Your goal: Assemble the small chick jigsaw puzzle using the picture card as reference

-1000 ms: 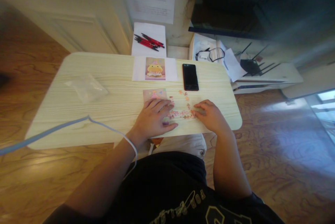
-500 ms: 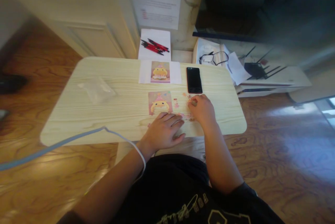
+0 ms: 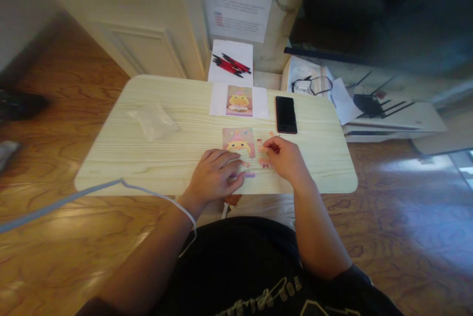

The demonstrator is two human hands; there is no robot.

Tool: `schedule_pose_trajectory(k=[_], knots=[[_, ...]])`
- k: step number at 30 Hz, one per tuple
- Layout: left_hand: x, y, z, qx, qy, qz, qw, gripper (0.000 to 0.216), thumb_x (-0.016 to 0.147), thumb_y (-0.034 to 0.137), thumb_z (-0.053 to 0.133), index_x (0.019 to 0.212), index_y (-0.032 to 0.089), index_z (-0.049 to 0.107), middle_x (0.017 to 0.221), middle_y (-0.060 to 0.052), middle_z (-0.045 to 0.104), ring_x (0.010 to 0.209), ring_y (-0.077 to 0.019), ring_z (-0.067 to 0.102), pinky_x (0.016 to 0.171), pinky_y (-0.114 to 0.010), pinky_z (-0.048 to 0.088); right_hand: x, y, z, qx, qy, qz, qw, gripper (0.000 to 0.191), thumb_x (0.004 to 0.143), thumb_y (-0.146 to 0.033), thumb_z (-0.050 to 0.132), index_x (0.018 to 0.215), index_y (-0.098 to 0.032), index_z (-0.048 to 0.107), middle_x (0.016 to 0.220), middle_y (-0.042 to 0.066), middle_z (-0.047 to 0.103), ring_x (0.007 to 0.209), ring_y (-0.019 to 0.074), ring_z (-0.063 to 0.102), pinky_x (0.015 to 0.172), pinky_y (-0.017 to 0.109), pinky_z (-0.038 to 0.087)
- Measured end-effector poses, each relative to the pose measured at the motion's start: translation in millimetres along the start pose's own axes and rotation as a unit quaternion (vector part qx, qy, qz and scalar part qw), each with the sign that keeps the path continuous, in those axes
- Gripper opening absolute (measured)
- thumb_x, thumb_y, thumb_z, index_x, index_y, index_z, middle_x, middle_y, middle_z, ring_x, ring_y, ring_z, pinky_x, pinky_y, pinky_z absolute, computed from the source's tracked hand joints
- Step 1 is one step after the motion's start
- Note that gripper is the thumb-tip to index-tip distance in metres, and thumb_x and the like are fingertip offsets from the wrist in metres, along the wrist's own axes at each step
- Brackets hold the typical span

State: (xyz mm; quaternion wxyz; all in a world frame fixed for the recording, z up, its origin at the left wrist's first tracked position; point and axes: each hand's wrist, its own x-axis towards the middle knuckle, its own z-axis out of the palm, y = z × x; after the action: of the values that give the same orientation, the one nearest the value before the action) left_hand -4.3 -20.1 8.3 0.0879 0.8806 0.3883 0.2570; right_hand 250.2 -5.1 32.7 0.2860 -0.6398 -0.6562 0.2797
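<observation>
Jigsaw [image 3: 238, 139]: we see it partly assembled, just beyond the left hand's fingertips, its lower part covered by that hand.
Loose pieces [image 3: 264, 162]: they lie between the two hands, some just beside the right hand's fingertips.
Handling: we judge the pieces light, thin and fairly stiff, easily nudged; we would pinch one by opposite edges and steady the assembled part flat from above.
Left hand [image 3: 218, 174]: it rests palm down with fingers extended, gripping nothing that we can see.
Right hand [image 3: 287, 159]: its thumb and fingertips draw near each other; we cannot tell whether a piece is between them.
Printed picture [image 3: 239, 101]: it lies on the surface [image 3: 118, 153], beyond the jigsaw from both hands.
Phone [image 3: 286, 115]: beyond the right hand, face up.
Clear bag [image 3: 155, 123]: left of the left hand; we cannot make out any contents.
White box [image 3: 286, 77]: well beyond the right hand, holding a black cable [image 3: 308, 78].
</observation>
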Motion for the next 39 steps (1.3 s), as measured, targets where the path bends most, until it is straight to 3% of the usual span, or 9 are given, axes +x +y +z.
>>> schedule_pose_trajectory(k=[5, 12, 17, 21, 24, 28, 31, 39], knots=[[-13, -26, -8, 0.024, 0.029, -0.048, 0.998, 0.021, 0.092, 0.035, 0.066, 0.108, 0.028, 0.077, 0.118, -0.003, 0.079, 0.109, -0.0262, 0.068, 0.095, -0.047, 0.048, -1, -29, 27, 0.026, -0.058, -0.035, 0.997, 0.008, 0.094, -0.024, 0.068, 0.096, -0.026, 0.076, 0.094, 0.001, 0.079, 0.084, 0.019, 0.07, 0.079, 0.032, 0.052], [-13, -25, -7, 0.01, 0.02, -0.047, 0.999, 0.024, 0.094, 0.037, 0.063, 0.111, 0.026, 0.076, 0.123, -0.004, 0.077, 0.111, -0.027, 0.067, 0.096, -0.047, 0.048, 5, -38, 49, -0.005, -0.09, -0.053, 0.995, 0.012, 0.091, -0.019, 0.069, 0.094, -0.025, 0.078, 0.095, 0.001, 0.079, 0.086, 0.0194, 0.07, 0.082, 0.033, 0.052], [-12, -25, -12, -0.003, -0.003, -0.034, 0.999, 0.026, 0.094, 0.036, 0.063, 0.114, 0.027, 0.076, 0.127, -0.004, 0.075, 0.114, -0.0279, 0.065, 0.096, -0.047, 0.049, 9, -22, 28, -0.028, -0.047, -0.034, 0.998, 0.015, 0.093, -0.023, 0.066, 0.099, -0.025, 0.079, 0.098, 0.003, 0.078, 0.085, 0.0195, 0.069, 0.081, 0.033, 0.053], [-11, -25, -15, -0.027, -0.038, 0.001, 0.999, 0.034, 0.092, 0.036, 0.063, 0.124, 0.029, 0.074, 0.133, -0.005, 0.072, 0.123, -0.0298, 0.062, 0.101, -0.049, 0.048, 11, 11, -4, -0.121, 0.065, 0.042, 0.99, 0.018, 0.093, -0.029, 0.064, 0.099, -0.023, 0.079, 0.089, 0.005, 0.076, 0.078, 0.022, 0.067, 0.078, 0.036, 0.053], [-10, -25, -14, -0.039, -0.06, 0.014, 0.997, 0.038, 0.09, 0.035, 0.064, 0.126, 0.031, 0.073, 0.135, -0.005, 0.071, 0.127, -0.0315, 0.06, 0.104, -0.052, 0.047, 14, 31, -16, -0.149, 0.119, 0.054, 0.98, 0.024, 0.094, -0.031, 0.06, 0.104, -0.023, 0.08, 0.094, 0.008, 0.075, 0.082, 0.0237, 0.068, 0.08, 0.038, 0.053], [-8, -27, -12, -0.038, -0.066, 0.009, 0.997, 0.038, 0.088, 0.036, 0.066, 0.124, 0.033, 0.074, 0.135, -0.005, 0.07, 0.13, -0.0327, 0.058, 0.107, -0.054, 0.046, 23, 35, -8, -0.155, 0.099, 0.01, 0.983, 0.031, 0.099, -0.035, 0.057, 0.113, -0.021, 0.08, 0.101, 0.01, 0.071, 0.087, 0.0245, 0.068, 0.084, 0.038, 0.054], [-8, -27, -11, -0.03, -0.07, -0.002, 0.997, 0.039, 0.089, 0.038, 0.066, 0.126, 0.033, 0.074, 0.136, -0.006, 0.069, 0.131, -0.0323, 0.058, 0.108, -0.053, 0.046, 30, 29, 3, -0.175, 0.095, 0.017, 0.98, 0.029, 0.098, -0.034, 0.06, 0.112, -0.019, 0.08, 0.104, 0.011, 0.068, 0.087, 0.0244, 0.068, 0.084, 0.039, 0.054], [-8, -24, -12, -0.03, -0.05, -0.019, 0.998, 0.04, 0.086, 0.035, 0.067, 0.126, 0.031, 0.075, 0.134, -0.007, 0.07, 0.126, -0.0322, 0.06, 0.104, -0.053, 0.048, 37, 25, 7, -0.127, 0.074, 0.025, 0.989, 0.011, 0.086, -0.02, 0.065, 0.092, -0.02, 0.074, 0.102, 0.009, 0.065, 0.09, 0.0241, 0.065, 0.091, 0.04, 0.053]])
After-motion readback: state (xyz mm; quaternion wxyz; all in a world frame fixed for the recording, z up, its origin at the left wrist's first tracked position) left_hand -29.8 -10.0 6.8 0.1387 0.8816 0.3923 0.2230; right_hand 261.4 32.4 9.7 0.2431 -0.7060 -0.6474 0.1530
